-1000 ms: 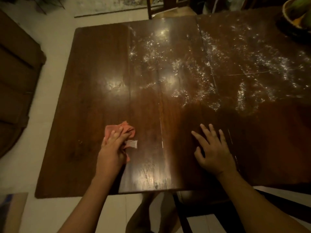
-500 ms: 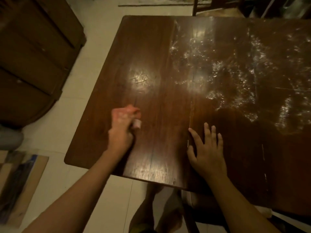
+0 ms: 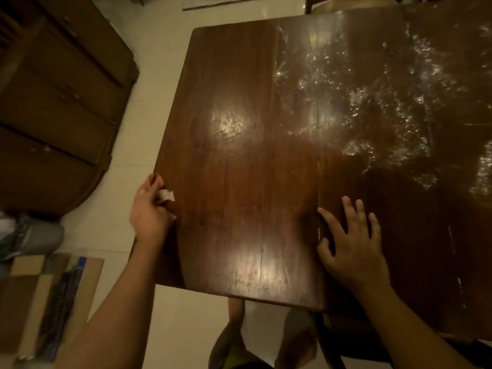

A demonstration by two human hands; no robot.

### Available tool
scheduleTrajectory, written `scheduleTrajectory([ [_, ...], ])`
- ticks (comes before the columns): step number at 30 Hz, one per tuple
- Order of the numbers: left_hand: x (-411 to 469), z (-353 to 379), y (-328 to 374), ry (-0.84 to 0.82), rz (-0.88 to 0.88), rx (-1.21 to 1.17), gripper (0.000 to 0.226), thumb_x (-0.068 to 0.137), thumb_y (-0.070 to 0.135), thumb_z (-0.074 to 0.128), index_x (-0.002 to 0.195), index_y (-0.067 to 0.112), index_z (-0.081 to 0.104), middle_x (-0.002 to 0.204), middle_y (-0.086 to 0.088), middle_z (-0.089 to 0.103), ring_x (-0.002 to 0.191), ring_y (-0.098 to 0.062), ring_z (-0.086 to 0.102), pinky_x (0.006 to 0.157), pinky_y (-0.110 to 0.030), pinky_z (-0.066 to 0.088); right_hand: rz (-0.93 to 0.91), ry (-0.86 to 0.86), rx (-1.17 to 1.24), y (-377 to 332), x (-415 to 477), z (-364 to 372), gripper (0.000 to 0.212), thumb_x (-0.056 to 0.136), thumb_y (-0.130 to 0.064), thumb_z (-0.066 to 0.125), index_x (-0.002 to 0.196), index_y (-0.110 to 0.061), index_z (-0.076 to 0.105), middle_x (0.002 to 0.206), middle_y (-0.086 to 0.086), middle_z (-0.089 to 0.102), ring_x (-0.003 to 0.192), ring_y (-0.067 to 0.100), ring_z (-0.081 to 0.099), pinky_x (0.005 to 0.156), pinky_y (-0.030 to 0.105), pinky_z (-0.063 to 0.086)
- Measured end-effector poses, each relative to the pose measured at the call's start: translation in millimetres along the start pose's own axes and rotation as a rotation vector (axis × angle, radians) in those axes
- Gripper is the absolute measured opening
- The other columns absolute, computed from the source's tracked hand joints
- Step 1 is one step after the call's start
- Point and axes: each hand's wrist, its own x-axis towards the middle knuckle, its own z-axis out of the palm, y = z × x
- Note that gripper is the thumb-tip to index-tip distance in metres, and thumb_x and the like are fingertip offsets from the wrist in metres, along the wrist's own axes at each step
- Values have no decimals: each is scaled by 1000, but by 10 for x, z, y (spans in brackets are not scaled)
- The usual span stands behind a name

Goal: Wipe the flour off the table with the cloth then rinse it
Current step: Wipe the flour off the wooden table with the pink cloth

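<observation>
Right now my left hand (image 3: 150, 211) sits at the left edge of the table (image 3: 239, 198), fingers curled tight round the cloth (image 3: 166, 195). The cloth is bunched in the fist, so I cannot tell its long axis; only a pale scrap of it pokes rightward over the wood. My right hand (image 3: 351, 243) lies flat, fingers spread, near the front edge. Flour (image 3: 372, 110) dusts the far right.

Dim warm light, glare patches on the table (image 3: 239, 198) (edges bowed by the wide lens), overall motion blur
</observation>
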Motion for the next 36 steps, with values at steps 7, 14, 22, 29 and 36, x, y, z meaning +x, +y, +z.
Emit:
scheduleTrajectory([
  [7,282,364,364,-323,641,198,76,82,-12,50,143,32,48,155,6,37,143,-20,33,112,-47,39,-11,14,-17,-17,7,31,69,86,-46,38,153,-30,37,165,17,20,153,38,14,121,60,15],
  [14,632,580,773,-150,326,185,71,82,-6,42,142,33,49,147,2,47,137,-30,39,106,-59,39,3,14,-37,-48,-15,39,67,89,-44,36,154,-31,35,166,12,20,153,35,15,121,59,17],
  [22,668,591,830,-375,596,-53,59,87,-6,53,131,33,60,137,12,55,127,-25,54,107,-46,45,41,0,44,-65,-10,10,63,89,-41,42,152,-38,38,166,5,22,155,26,13,123,53,16],
  [29,81,1078,1345,-551,1027,2,62,85,0,47,140,28,51,156,5,33,148,-21,22,115,-56,26,212,50,109,-76,-32,-6,66,88,-41,43,153,-34,36,164,-9,25,154,13,16,123,51,16],
  [36,219,1321,1799,-997,1666,-45,42,102,31,34,137,21,56,153,-3,42,146,-24,31,122,-44,12,398,63,114,-79,-22,-17,67,88,-43,38,154,-40,30,165,-9,22,154,14,12,122,53,16],
])
